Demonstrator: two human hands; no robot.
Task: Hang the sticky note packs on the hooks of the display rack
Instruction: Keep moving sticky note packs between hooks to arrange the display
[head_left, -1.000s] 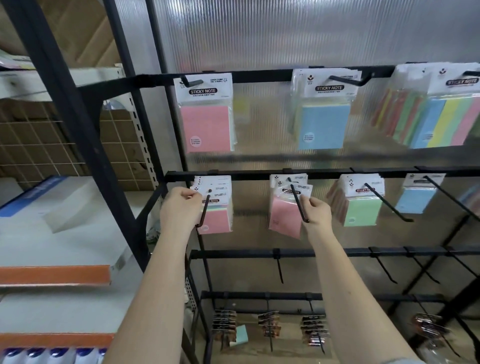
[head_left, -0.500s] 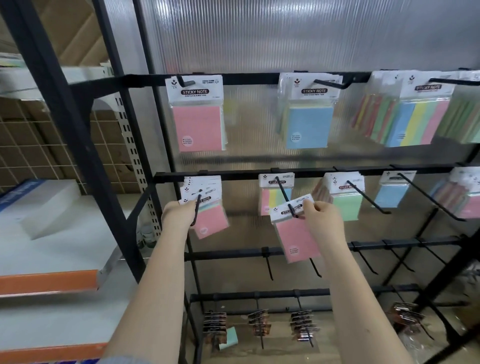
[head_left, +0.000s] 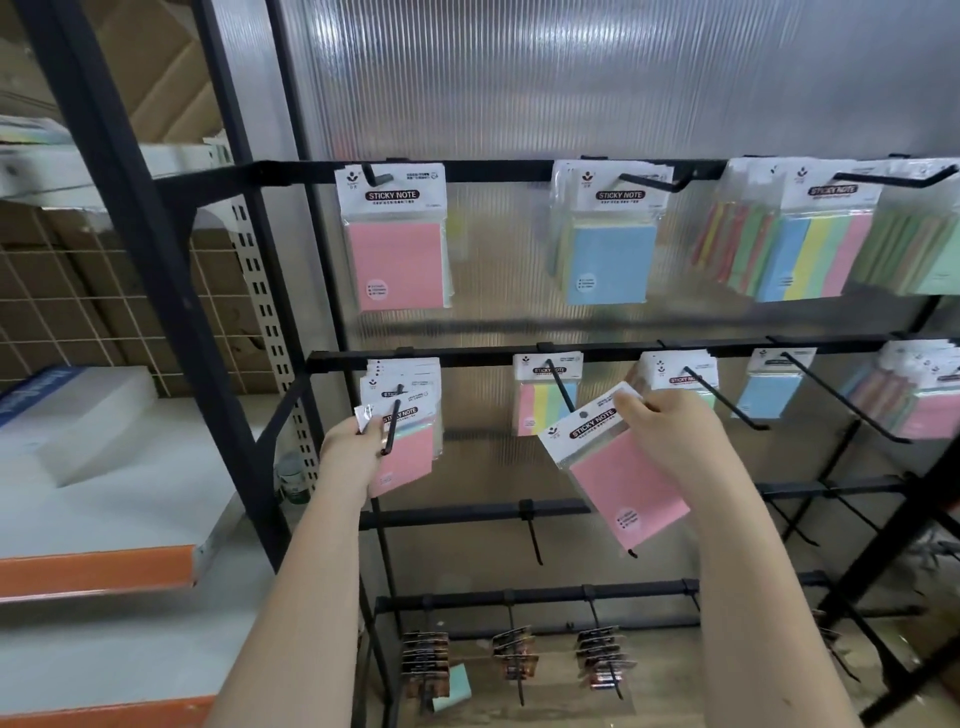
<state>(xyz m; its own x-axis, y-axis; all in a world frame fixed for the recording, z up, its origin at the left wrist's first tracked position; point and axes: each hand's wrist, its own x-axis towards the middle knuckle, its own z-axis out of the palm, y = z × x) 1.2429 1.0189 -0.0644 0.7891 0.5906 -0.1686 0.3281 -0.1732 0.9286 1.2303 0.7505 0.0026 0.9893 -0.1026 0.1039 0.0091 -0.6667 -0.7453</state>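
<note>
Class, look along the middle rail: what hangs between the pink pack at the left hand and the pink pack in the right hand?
In the head view, a striped multicolour pack on its own hook hangs between the left-hand pink pack and the right-hand pink pack.

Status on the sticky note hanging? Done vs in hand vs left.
Done: the top bar's black hooks carry packs, and so do the middle bar's hooks.
In hand: the right hand pinches a pink sticky note pack by its header, tilted and off any hook. The left hand holds the front pink pack on the leftmost middle hook.
Left: hang the held pack. The empty black hooks on the third bar may be next.
</note>
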